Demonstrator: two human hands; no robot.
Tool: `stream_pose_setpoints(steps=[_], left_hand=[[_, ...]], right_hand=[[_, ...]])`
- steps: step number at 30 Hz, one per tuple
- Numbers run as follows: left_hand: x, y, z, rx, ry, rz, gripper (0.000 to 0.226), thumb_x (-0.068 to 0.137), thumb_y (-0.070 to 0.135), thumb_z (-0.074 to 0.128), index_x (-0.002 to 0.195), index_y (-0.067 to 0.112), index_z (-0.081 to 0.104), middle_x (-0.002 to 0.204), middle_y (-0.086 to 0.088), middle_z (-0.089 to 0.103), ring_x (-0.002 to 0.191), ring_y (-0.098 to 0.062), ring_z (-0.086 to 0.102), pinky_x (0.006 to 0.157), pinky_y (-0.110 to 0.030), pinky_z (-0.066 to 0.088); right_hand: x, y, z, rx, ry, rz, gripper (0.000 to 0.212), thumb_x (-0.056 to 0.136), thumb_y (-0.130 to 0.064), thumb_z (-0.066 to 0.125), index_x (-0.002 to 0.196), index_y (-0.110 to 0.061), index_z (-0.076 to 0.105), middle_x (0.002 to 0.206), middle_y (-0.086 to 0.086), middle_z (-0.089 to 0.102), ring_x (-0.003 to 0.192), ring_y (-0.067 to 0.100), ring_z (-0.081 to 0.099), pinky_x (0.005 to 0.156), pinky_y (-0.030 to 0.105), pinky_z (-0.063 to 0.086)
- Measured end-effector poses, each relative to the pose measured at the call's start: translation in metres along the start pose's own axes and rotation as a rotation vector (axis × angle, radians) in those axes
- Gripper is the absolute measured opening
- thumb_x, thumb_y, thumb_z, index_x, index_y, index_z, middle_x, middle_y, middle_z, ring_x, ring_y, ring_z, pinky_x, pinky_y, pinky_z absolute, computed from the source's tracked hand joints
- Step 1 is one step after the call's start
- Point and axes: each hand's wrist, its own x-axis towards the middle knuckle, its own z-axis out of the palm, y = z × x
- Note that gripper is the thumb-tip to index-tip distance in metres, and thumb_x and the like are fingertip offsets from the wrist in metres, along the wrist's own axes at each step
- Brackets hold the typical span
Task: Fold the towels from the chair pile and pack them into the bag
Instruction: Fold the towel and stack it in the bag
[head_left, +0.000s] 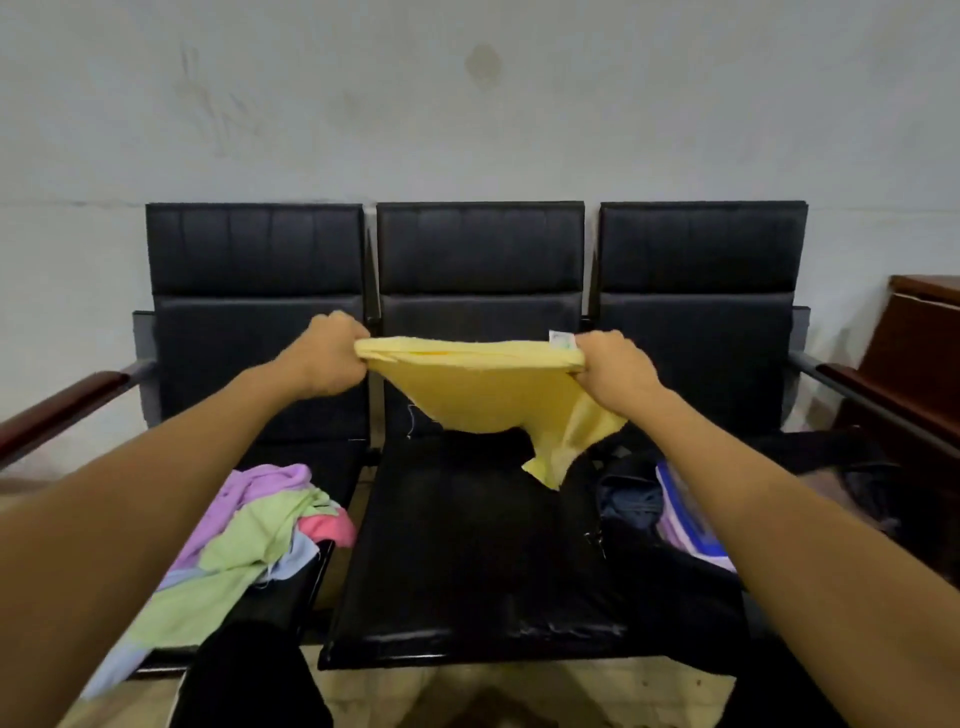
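Fingers of the left hand (332, 353) are curled tight around the left corner of the yellow towel (483, 389), at about 10 o'clock from the middle of the view. From there the towel's top edge, doubled over, stretches taut toward 2 o'clock, where the right hand (615, 371) clenches the other corner; a small white label (562, 340) sticks up just beside those knuckles. Below the stretched edge the cloth sags, and one loose corner dangles at 5 o'clock of the towel, above the middle seat (467, 561) of a black three-seat bench, not touching it.

At 8 o'clock, on the left seat, lies the towel pile (254, 525): purple, light green, pink and pale blue cloths rumpled together, with one green piece draping over the seat's front edge. At 4 o'clock, on the right seat, sits the dark bag (649, 519), open, with a blue-and-white striped cloth (685, 519) showing inside, partly hidden behind the right forearm. At 3 o'clock, at the frame's edge, stands a brown wooden cabinet (914, 353).
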Motion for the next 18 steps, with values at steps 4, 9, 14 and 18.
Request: stream_pose_setpoints(steps=[4, 9, 14, 18], left_hand=[[-0.043, -0.022, 0.036, -0.076, -0.553, -0.058, 0.011, 0.066, 0.018, 0.063, 0.059, 0.01, 0.059, 0.056, -0.004, 0.054, 0.053, -0.018, 0.046, 0.051, -0.031, 0.038], [-0.081, -0.019, 0.072, -0.116, -0.824, -0.265, 0.027, 0.066, -0.003, 0.052, 0.049, 0.014, 0.04, 0.044, -0.002, 0.029, 0.038, -0.016, 0.023, 0.042, -0.021, 0.02], [-0.103, -0.026, 0.112, -0.045, -1.04, -0.367, 0.021, 0.074, -0.001, 0.052, 0.067, 0.013, 0.038, 0.046, -0.001, 0.032, 0.034, -0.012, 0.028, 0.04, -0.019, 0.024], [-0.122, -0.045, 0.151, -0.156, -0.957, -0.463, 0.01, 0.074, 0.006, 0.058, 0.077, 0.01, 0.049, 0.057, -0.004, 0.036, 0.04, -0.013, 0.032, 0.043, -0.02, 0.026]], right_hand=[[-0.048, 0.014, 0.061, 0.034, -0.429, -0.038, 0.024, 0.089, -0.041, 0.069, 0.088, -0.019, 0.06, 0.091, 0.001, 0.062, 0.091, 0.026, 0.064, 0.073, 0.036, 0.049], [-0.092, 0.028, 0.105, 0.089, -0.641, -0.126, 0.034, 0.088, -0.042, 0.069, 0.115, -0.023, 0.066, 0.113, 0.004, 0.067, 0.111, 0.029, 0.059, 0.088, 0.039, 0.047], [-0.119, 0.045, 0.137, 0.186, -0.751, -0.075, 0.057, 0.071, -0.073, 0.07, 0.116, -0.039, 0.066, 0.117, -0.01, 0.065, 0.115, 0.02, 0.056, 0.097, 0.044, 0.048], [-0.128, 0.058, 0.164, 0.285, -0.744, 0.021, 0.055, 0.067, -0.089, 0.052, 0.079, -0.036, 0.06, 0.096, -0.011, 0.064, 0.096, 0.02, 0.06, 0.084, 0.041, 0.05]])
